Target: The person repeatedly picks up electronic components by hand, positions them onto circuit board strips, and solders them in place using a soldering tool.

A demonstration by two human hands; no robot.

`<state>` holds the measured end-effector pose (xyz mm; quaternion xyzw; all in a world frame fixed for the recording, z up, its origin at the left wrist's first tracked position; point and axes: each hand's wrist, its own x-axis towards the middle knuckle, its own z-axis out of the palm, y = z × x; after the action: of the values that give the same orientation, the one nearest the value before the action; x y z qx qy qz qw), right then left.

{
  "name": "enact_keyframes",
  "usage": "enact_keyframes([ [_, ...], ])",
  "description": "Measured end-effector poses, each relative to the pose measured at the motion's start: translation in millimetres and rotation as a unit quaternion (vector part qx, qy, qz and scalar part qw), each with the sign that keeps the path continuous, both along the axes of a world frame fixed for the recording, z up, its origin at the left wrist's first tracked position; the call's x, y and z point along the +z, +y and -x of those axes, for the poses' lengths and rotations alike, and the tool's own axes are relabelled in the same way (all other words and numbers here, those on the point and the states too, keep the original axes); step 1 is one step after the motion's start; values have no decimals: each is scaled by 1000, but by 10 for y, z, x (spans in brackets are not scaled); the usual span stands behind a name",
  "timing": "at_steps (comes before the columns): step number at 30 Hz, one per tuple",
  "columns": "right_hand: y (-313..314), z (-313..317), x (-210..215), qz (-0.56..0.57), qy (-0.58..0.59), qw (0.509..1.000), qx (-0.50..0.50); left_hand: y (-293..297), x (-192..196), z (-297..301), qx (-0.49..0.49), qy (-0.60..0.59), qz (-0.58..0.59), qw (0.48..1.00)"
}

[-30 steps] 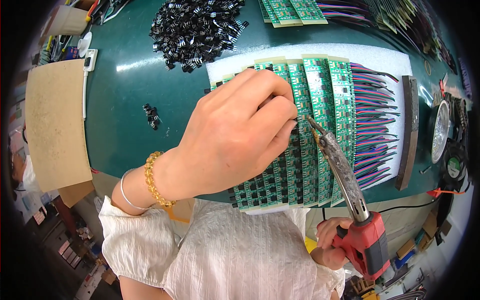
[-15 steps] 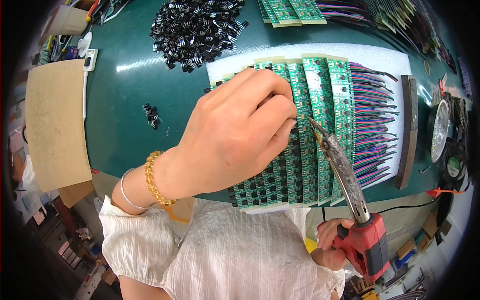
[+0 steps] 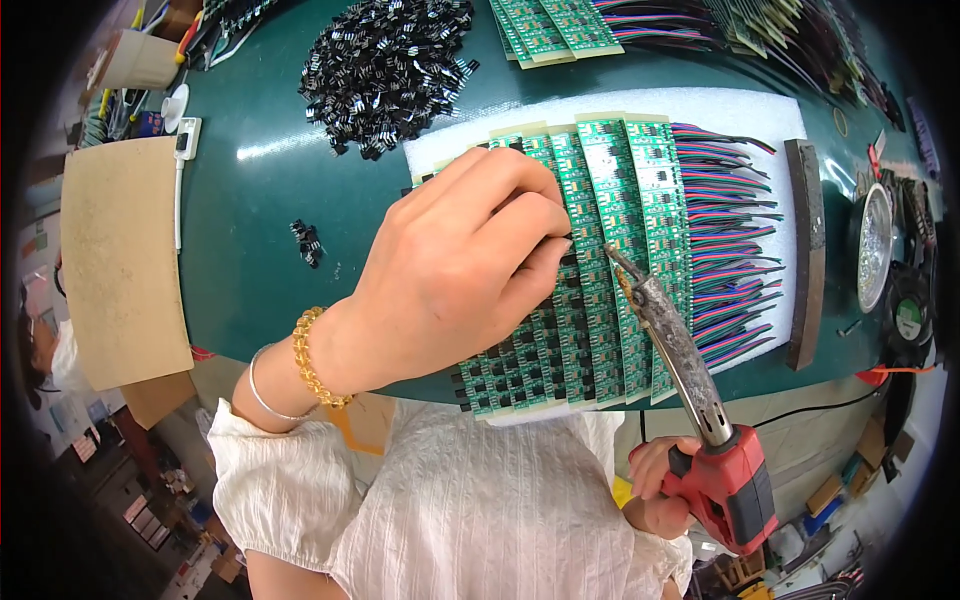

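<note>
Rows of green circuit boards (image 3: 612, 185) lie overlapped on a white foam sheet (image 3: 780, 118), with coloured wires (image 3: 730, 245) fanning out at their right. Over the left part of these boards my left hand (image 3: 465, 265) is closed in a pinch. Its fingers and palm hide whatever is between the fingertips. Small black parts stand along the board rows beneath that hand. My right hand (image 3: 662, 488), low at the right, grips a red and black soldering gun (image 3: 738, 490). The gun's thin tip points up and left, over the boards just right of my left fingertips.
A heap of black three-legged components (image 3: 385, 75) sits at the back, and a small cluster of them (image 3: 307, 243) lies left of my hand. More wired boards (image 3: 555, 30) are behind. To the right are a dark bar (image 3: 803, 255), a metal dish (image 3: 876, 250) and a black fan (image 3: 908, 318).
The whole view has shifted, so the boards and both hands appear slightly farther left. The soldering tip sits a touch farther from my left fingertips. Both grips look the same.
</note>
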<state>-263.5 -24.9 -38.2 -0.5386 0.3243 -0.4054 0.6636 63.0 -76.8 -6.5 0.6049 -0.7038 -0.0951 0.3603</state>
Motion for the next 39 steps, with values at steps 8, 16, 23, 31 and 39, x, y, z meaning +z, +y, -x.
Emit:
enact_keyframes([
  [8, -124, -167, 119, 22, -6, 999, 38, 81, 108, -9, 13, 3, 5, 1000],
  [16, -48, -67, 28, -18, -18, 999, 39, 127, 50, 125, 19, -21, 5, 1000],
  [23, 4, 5, -51, -50, -26, 998, 39, 122, 23, 114, 31, -28, 6, 999],
  [31, -19, -15, -50, -60, -29, 997, 38, 84, -26, 120, 18, -15, 24, 999],
  [39, 65, 123, -78, -42, 20, 999, 20, 73, -22, 107, 14, -16, 20, 1000],
])
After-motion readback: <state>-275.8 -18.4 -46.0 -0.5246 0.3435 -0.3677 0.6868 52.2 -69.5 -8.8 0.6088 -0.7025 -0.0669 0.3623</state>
